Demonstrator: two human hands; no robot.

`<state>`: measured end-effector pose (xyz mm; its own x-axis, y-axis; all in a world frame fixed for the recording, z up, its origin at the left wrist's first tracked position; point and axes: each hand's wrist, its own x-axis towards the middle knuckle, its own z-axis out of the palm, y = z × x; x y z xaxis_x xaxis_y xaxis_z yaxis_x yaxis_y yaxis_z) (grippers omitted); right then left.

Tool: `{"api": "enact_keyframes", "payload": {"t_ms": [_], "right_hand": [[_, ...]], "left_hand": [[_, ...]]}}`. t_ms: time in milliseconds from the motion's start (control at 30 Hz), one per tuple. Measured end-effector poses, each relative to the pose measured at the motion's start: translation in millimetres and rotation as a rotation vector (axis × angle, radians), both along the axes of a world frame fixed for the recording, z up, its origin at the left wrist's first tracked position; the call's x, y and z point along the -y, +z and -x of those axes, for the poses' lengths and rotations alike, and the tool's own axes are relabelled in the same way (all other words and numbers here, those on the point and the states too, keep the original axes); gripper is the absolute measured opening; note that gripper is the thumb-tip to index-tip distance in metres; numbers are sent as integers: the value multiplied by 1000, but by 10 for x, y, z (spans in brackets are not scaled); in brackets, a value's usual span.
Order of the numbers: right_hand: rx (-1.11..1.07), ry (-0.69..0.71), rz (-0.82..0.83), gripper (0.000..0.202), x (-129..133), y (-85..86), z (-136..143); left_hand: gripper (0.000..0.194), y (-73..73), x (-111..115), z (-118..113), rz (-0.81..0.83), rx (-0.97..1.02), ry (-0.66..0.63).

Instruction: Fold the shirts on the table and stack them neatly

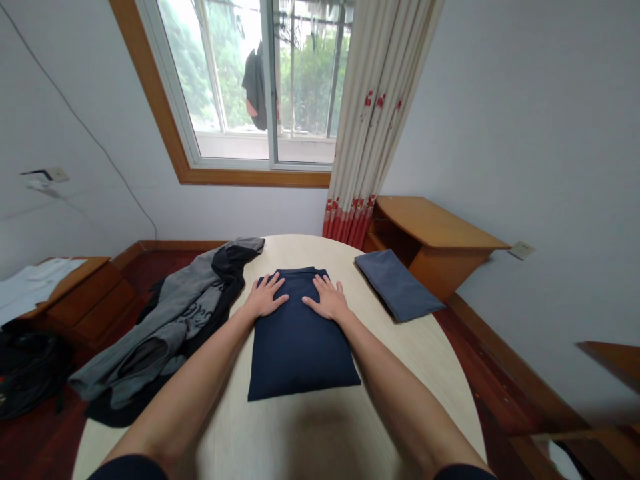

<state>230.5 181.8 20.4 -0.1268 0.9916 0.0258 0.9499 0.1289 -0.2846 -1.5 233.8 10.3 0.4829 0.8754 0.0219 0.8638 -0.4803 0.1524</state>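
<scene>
A navy shirt (pixel 303 353), folded into a neat rectangle, lies flat in the middle of the round table (pixel 240 447), its collar at the far end. My left hand (pixel 267 295) rests palm down on its upper left part, fingers spread. On the upper right part lies my right hand (pixel 327 297), also flat with the fingers apart. Neither hand grips anything. To the right is a folded grey-blue garment (pixel 397 285). Crumpled grey and black clothing (pixel 173 327) is heaped along the table's left side.
A wooden cabinet (pixel 440 227) stands beyond the table at the right, beside a long curtain (pixel 377 107) and a window (pixel 310 80). At the left are a low wooden nightstand (pixel 100 300) with white papers or cloth on it and a black bag (pixel 30 373) on the floor.
</scene>
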Motion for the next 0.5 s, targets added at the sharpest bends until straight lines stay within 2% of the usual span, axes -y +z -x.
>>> {"api": "enact_keyframes", "payload": {"t_ms": [100,233,367,500], "right_hand": [[25,43,-47,71,-174,26,185],[4,44,-16,64,-330,-27,274],[-15,-41,-17,71,-353,-76,119],[-38,-129,17,72,-287,-33,-8]], "left_hand": [[62,54,-15,-234,-38,-45,-14],[56,-18,-33,-417,-60,1,27],[65,-101,-89,-290,-62,29,112],[69,-53,-62,-128,-48,31,229]]}}
